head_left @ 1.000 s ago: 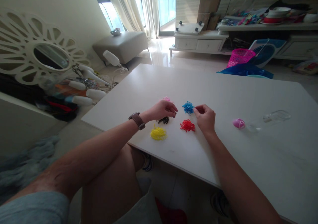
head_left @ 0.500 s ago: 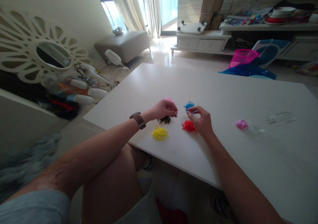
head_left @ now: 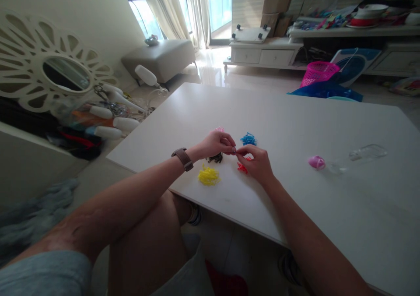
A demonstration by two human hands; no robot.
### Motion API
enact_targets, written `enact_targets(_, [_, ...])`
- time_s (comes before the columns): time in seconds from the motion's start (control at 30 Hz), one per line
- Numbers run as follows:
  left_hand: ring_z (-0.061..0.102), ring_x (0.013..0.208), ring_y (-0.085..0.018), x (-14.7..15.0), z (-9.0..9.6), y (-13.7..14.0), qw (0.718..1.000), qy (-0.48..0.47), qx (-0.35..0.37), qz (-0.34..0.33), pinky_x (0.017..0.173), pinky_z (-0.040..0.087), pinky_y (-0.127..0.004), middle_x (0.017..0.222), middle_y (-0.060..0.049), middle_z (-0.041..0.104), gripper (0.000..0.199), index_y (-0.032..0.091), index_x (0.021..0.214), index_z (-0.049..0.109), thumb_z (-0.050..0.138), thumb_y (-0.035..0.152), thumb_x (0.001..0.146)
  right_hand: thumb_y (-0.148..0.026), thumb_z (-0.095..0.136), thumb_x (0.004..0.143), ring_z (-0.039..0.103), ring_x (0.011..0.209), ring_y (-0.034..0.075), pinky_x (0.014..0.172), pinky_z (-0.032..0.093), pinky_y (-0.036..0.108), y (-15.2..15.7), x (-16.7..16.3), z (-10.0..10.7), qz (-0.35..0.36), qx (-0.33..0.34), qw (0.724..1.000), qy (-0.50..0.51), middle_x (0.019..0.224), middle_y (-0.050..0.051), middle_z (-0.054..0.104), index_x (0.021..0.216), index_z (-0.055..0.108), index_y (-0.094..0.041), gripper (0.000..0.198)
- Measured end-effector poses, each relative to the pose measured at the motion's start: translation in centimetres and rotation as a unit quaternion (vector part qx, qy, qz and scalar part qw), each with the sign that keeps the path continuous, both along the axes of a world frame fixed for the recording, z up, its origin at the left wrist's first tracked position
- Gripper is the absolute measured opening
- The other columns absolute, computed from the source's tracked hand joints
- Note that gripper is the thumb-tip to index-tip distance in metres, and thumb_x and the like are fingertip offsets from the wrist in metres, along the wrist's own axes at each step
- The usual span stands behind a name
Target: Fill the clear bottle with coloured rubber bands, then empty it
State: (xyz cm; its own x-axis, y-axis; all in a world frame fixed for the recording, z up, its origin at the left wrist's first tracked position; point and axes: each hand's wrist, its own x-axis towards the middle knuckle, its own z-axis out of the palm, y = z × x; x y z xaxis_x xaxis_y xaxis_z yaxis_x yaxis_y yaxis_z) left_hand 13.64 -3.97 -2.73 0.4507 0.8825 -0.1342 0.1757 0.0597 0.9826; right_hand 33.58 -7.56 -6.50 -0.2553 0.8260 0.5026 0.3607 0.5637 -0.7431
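Observation:
Both hands meet over several small coloured piles on the white table point(head_left: 282, 116). My left hand point(head_left: 220, 143), with a brown watch on its wrist, is pinched shut; what it holds is too small to name. The fingertips of my right hand point(head_left: 256, 160) are pressed together against the left fingertips, their content hidden. Beneath the right hand lies a red pile point(head_left: 242, 166), partly covered. A blue pile point(head_left: 248, 139) of thin pieces sits just beyond. Under the left hand a black pile point(head_left: 215, 158) shows, with a pink pile point(head_left: 219, 129) behind and a yellow pile point(head_left: 209, 175) nearer me.
To the right lie a pink egg-shaped object point(head_left: 316, 162) and a clear bottle-like container point(head_left: 367, 153). Past the far edge stand a pink basket point(head_left: 320, 72) and a low white cabinet point(head_left: 262, 55). Lamp parts point(head_left: 126, 124) crowd the left side.
My right hand has moved left from beside the blue pile to meet the left fingertips. The blue pile is now uncovered. My left hand stays nearly in place.

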Motion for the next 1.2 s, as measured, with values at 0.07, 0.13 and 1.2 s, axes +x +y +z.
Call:
enact_targets(0.07, [0.073,0.071,-0.017,0.0,0.0,0.1,1.0,0.003,-0.002,-0.008,0.069,0.059,-0.027,0.076,-0.009,0.077,0.026,0.011,0.083,0.07,0.087,0.027,0.07,-0.021,0.063,0.084,0.066,0.071,0.018,0.073,0.053,0.033,0.1,0.1,0.0,-0.014,-0.001,1.0,0.004,0.077,0.001,0.072,0.078,0.07,-0.023,0.009])
enact_targets(0.13, [0.074,0.072,-0.018,-0.3,0.3,0.3,0.999,0.026,0.009,-0.017,0.068,0.059,-0.027,0.074,-0.009,0.076,0.023,0.011,0.082,0.069,0.085,0.024,0.071,-0.022,0.064,0.083,0.065,0.07,0.018,0.073,0.053,0.033,0.3,0.3,-0.1,-0.05,-0.007,0.999,0.015,0.076,0.0,0.071,0.077,0.069,-0.023,0.008])
enact_targets(1.2, [0.064,0.072,-0.014,-6.4,0.9,0.0,0.909,0.368,0.045,-0.192,0.064,0.043,-0.021,0.081,-0.002,0.078,0.02,0.015,0.086,0.082,0.071,0.027,0.075,-0.032,0.059,0.081,0.063,0.07,0.019,0.073,0.051,0.033,3.1,3.0,-2.6,-0.252,-0.073,0.965,-0.017,0.075,0.005,0.069,0.074,0.066,-0.02,0.016])
